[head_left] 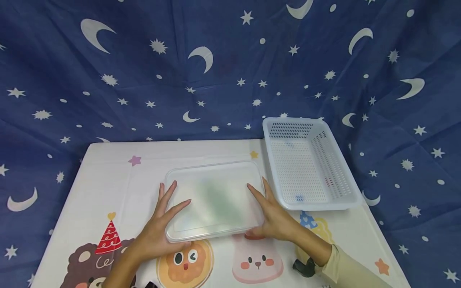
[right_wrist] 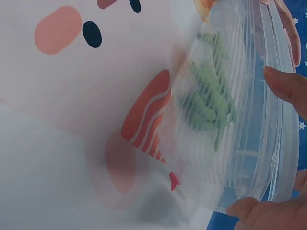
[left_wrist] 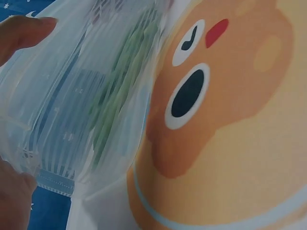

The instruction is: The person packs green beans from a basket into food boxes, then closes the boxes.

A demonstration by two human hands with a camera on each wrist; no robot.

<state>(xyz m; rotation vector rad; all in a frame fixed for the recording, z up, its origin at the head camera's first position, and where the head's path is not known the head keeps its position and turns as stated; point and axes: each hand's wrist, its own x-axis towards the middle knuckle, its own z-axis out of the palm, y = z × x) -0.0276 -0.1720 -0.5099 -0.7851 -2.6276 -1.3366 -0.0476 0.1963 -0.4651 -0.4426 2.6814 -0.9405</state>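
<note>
The head view looks forward and down from above the worktop, taking in the whole clear lidded box at centre frame. Both wrist views sit very close beside that box, facing its ribbed side walls.

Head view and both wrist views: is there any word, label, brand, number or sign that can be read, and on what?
None: no readable text in any view.
The table cover bears only cartoon pictures.
The lidded clear box shows no label.
The white basket has small blue and red marks inside, too small to read.
</note>
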